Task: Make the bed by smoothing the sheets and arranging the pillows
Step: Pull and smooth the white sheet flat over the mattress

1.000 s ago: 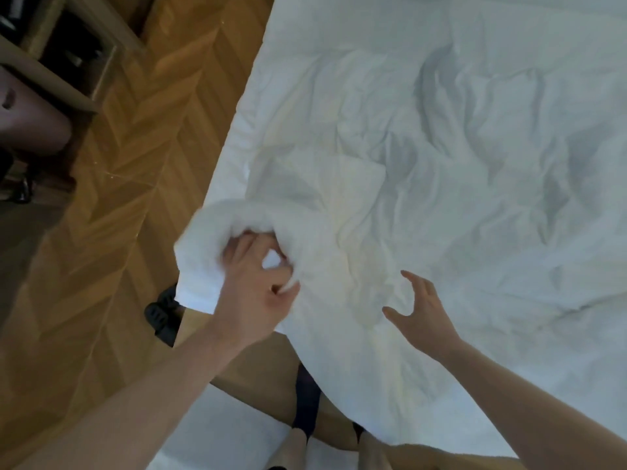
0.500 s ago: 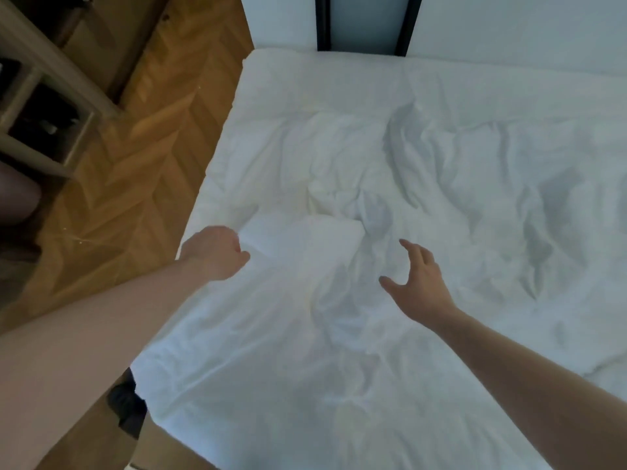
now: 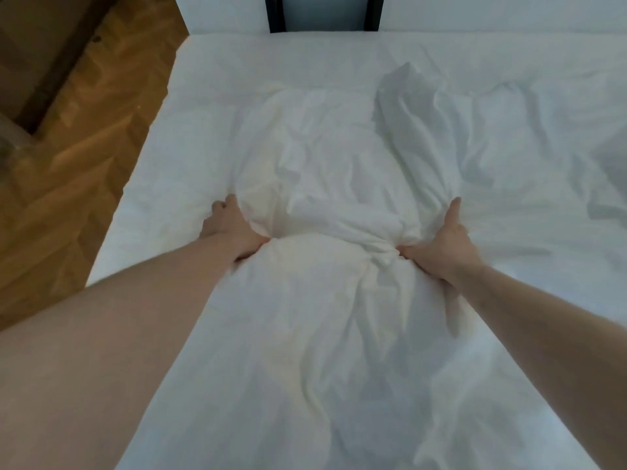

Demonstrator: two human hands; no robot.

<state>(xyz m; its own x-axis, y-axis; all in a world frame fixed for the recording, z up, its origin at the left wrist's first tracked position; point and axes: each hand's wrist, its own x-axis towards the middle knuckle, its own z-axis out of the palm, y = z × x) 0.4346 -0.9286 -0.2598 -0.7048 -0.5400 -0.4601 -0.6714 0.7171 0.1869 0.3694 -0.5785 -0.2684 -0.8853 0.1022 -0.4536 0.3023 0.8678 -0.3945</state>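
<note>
A white bed (image 3: 217, 59) fills most of the view. A crumpled white duvet (image 3: 325, 171) lies bunched in its middle, with folds running toward me. My left hand (image 3: 230, 228) grips the bunched fabric on its left side. On the right side my right hand (image 3: 444, 242) is clenched on the same bunch, thumb pointing up. Between the two hands the cloth is gathered into a thick ridge. No pillow can be told apart from the white bedding.
Herringbone wooden floor (image 3: 78, 171) runs along the bed's left edge. A dark piece of furniture (image 3: 37, 62) stands at the upper left. Beyond the bed's far edge are a white wall and two black vertical bars (image 3: 274, 11).
My left hand let go of the sheet corner at the bed's near left edge. Both hands moved forward and inward and closed on the bunched duvet. The view tilted up the bed.
</note>
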